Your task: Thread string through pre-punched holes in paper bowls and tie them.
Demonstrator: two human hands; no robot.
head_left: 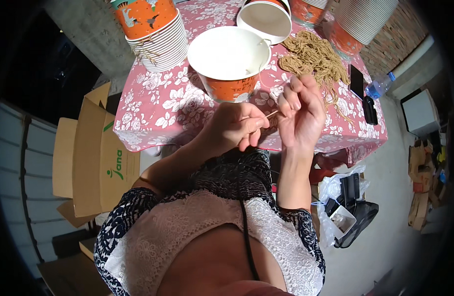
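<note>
My left hand (243, 126) pinches a thin tan cord (272, 114) between thumb and fingertips, in front of the table's near edge. The same cord reaches my right hand (304, 111), whose curled fingers close on it, palm turned partly up. Just beyond my hands an orange paper bucket (230, 90) with a white inside stands upright, its mouth open toward me. A thin strand shows at the bucket's right rim; whether it joins the cord in my hands I cannot tell. Right of the bucket lies a tangled heap of tan cords (313, 56).
Stacked buckets (160, 49) stand at the far left of the flowered tablecloth (180, 101), with another stack (362, 24) at the far right. A bucket lies tipped (264, 22) behind. Near the right edge are a phone (356, 81) and a bottle (380, 86). An open carton (106, 163) stands left.
</note>
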